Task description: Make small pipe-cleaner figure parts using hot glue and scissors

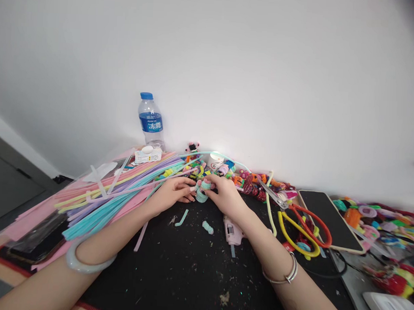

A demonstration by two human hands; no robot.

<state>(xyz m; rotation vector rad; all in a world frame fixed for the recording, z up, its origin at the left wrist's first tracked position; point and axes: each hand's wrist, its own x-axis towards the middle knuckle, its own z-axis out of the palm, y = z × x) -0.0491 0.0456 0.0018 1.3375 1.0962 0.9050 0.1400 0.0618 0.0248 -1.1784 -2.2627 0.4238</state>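
Note:
Between my two hands is a small mint-green pipe-cleaner figure with pink bits at its top. From the left, my left hand pinches its side with the fingertips. My right hand grips it from the right, its fingers curled over the upper part. A short mint pipe-cleaner piece and a small coiled mint piece lie on the black mat nearer to me. A pale pink glue gun rests below my right wrist, partly hidden by the forearm.
Bundled pastel pipe cleaners spread at left, with a water bottle behind. Red-and-yellow-handled scissors lie at right beside a tablet. Colourful pipe-cleaner pieces and a white cup sit along the wall.

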